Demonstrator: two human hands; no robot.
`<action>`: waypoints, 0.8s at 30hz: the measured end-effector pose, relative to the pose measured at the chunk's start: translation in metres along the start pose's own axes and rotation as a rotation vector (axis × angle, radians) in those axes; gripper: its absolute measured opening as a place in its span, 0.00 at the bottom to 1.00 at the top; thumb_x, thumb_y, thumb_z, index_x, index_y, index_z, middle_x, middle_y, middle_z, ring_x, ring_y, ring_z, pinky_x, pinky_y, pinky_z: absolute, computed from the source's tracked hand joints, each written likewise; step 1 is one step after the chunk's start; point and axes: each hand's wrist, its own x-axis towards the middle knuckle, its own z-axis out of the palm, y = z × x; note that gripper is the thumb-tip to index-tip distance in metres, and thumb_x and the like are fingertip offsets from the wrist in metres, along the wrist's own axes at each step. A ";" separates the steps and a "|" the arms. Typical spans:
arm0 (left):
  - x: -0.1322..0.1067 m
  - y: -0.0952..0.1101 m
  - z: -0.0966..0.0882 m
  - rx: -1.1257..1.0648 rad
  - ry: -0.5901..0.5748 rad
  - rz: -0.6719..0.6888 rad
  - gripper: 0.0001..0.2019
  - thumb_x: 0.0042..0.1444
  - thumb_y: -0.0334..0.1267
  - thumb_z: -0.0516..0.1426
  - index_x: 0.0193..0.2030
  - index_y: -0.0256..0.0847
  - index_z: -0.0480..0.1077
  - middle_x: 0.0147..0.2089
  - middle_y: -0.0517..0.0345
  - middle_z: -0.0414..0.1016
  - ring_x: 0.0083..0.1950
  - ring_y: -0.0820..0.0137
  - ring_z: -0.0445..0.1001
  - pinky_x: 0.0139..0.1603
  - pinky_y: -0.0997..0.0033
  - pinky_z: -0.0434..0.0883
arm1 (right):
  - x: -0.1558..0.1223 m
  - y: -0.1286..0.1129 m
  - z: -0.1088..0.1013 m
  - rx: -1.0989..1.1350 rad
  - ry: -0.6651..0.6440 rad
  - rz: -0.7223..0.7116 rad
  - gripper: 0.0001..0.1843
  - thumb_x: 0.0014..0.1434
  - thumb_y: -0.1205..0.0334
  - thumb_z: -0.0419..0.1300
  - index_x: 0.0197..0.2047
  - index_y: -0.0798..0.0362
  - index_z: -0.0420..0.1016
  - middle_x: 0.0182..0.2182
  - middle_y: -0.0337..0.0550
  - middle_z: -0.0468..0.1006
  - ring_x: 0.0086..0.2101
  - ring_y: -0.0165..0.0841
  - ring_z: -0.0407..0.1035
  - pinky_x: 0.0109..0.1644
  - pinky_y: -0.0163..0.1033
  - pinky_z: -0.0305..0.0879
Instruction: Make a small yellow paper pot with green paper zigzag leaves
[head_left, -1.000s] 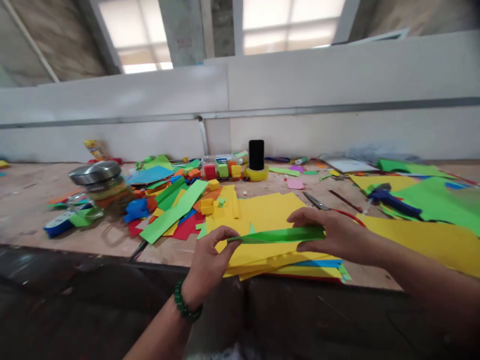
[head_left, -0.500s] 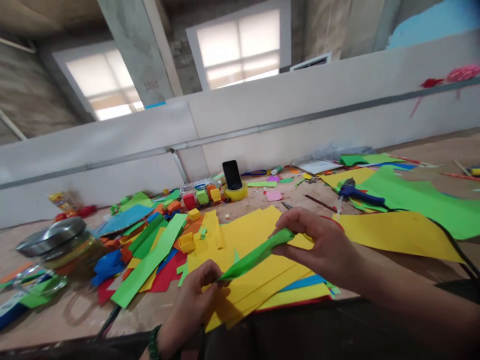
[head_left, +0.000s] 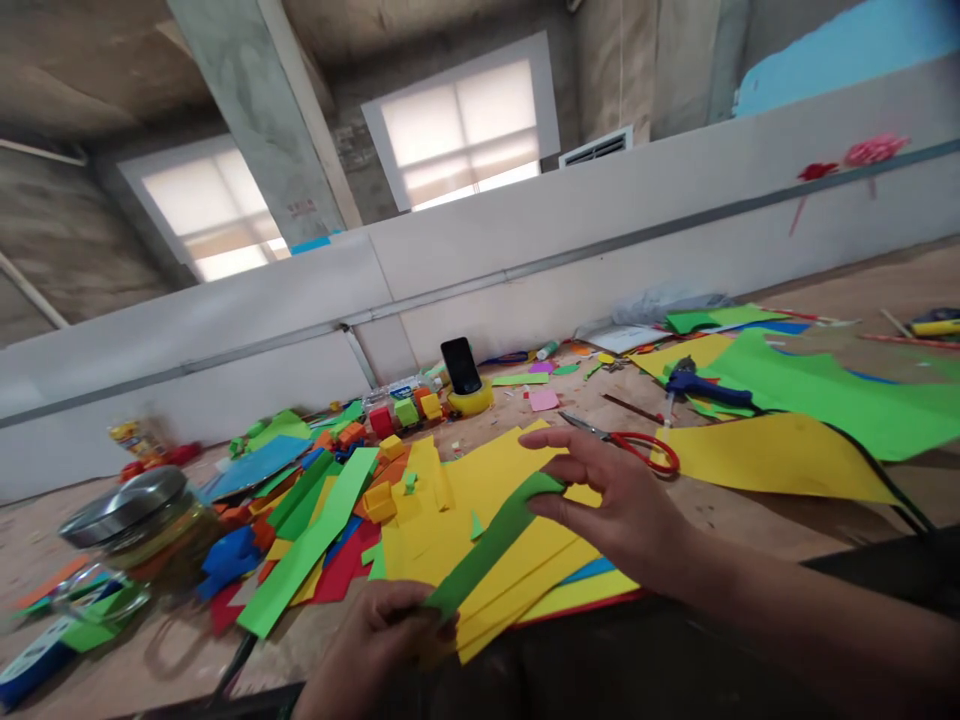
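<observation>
A long dark-green paper strip [head_left: 491, 545] stretches between my two hands above the front of the table. My left hand [head_left: 375, 645] pinches its lower end, fingers closed round it. My right hand [head_left: 619, 510] holds the upper end between thumb and fingers, with the forefinger stretched out. Under the strip lies a stack of yellow sheets [head_left: 480, 500] with blue and red sheets beneath. Red-handled scissors [head_left: 626, 440] lie just beyond my right hand.
Light-green strips [head_left: 311, 545], small coloured cubes [head_left: 401, 410] and scraps litter the left. A metal-lidded glass jar [head_left: 139, 525] stands far left. A black phone [head_left: 459, 365] stands on a yellow tape roll. A blue glue gun [head_left: 701, 385] and large green and yellow sheets [head_left: 825, 395] lie right.
The view has swung up and tilted. The strip went from level to slanting, my left hand dropping toward the table edge. My right hand's forefinger has lifted, uncovering the scissors.
</observation>
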 end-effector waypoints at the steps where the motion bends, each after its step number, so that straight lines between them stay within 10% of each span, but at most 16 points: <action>1: -0.001 -0.001 -0.001 0.004 -0.025 -0.005 0.15 0.54 0.47 0.58 0.30 0.36 0.78 0.27 0.56 0.75 0.29 0.72 0.68 0.31 0.76 0.63 | -0.001 -0.001 0.000 -0.005 0.002 0.003 0.18 0.55 0.65 0.60 0.50 0.51 0.67 0.27 0.35 0.79 0.30 0.30 0.75 0.35 0.33 0.70; 5: -0.003 0.007 0.003 0.103 -0.099 -0.018 0.12 0.54 0.41 0.56 0.30 0.36 0.78 0.26 0.58 0.75 0.30 0.71 0.69 0.32 0.76 0.64 | -0.005 -0.004 0.004 -0.093 0.024 -0.033 0.21 0.53 0.67 0.60 0.51 0.50 0.68 0.28 0.36 0.79 0.31 0.31 0.75 0.35 0.34 0.70; 10: -0.006 0.050 0.023 0.308 0.204 0.137 0.21 0.41 0.33 0.65 0.46 0.43 0.77 0.46 0.56 0.78 0.48 0.61 0.72 0.49 0.71 0.67 | -0.014 -0.016 0.013 -0.215 0.008 -0.133 0.26 0.54 0.70 0.58 0.56 0.49 0.66 0.31 0.37 0.81 0.34 0.31 0.76 0.40 0.35 0.70; 16: 0.000 0.074 0.048 0.050 0.137 0.323 0.09 0.53 0.40 0.61 0.32 0.38 0.80 0.27 0.58 0.77 0.31 0.70 0.72 0.33 0.76 0.67 | -0.024 -0.029 0.020 -0.116 0.021 -0.147 0.25 0.54 0.68 0.62 0.55 0.47 0.66 0.30 0.34 0.82 0.33 0.30 0.77 0.40 0.33 0.71; 24: -0.001 0.065 0.056 -0.065 0.222 0.347 0.09 0.50 0.41 0.63 0.31 0.37 0.80 0.25 0.58 0.76 0.28 0.72 0.70 0.31 0.77 0.66 | -0.025 -0.018 0.021 -0.046 0.021 -0.199 0.05 0.56 0.62 0.63 0.29 0.52 0.77 0.25 0.37 0.78 0.27 0.28 0.72 0.31 0.31 0.66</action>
